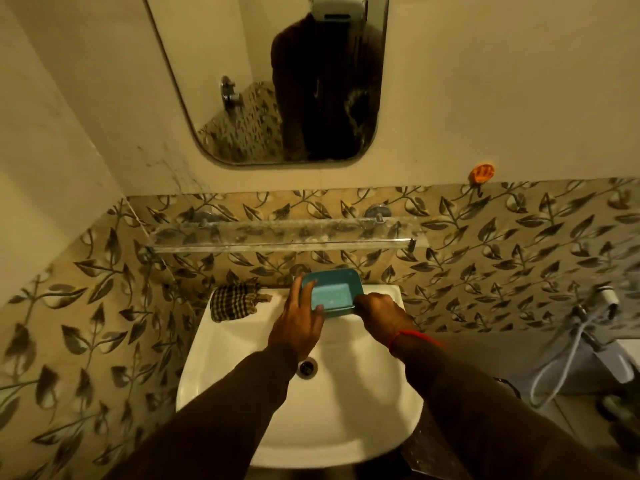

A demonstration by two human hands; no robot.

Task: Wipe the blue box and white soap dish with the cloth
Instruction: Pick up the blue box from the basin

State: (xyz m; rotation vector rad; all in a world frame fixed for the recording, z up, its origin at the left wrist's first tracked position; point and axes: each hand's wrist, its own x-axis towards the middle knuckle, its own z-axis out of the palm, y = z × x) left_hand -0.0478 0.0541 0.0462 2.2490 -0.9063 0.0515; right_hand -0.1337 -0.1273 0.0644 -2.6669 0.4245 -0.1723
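Observation:
An open blue box (334,292) is held over the back of the white basin (242,393), tilted toward me so its inside shows. My left hand (298,318) touches its left rim with straight fingers. My right hand (379,315) grips the box's near right corner. A checked cloth (233,301) lies bunched on the basin's back left ledge, apart from both hands. I see no white soap dish.
A glass shelf (287,235) runs along the leaf-patterned tiles above the basin, under a mirror (277,81). The drain (307,367) sits mid-basin. An orange wall hook (481,173) is upper right, and a hand-shower hose (568,348) hangs at right.

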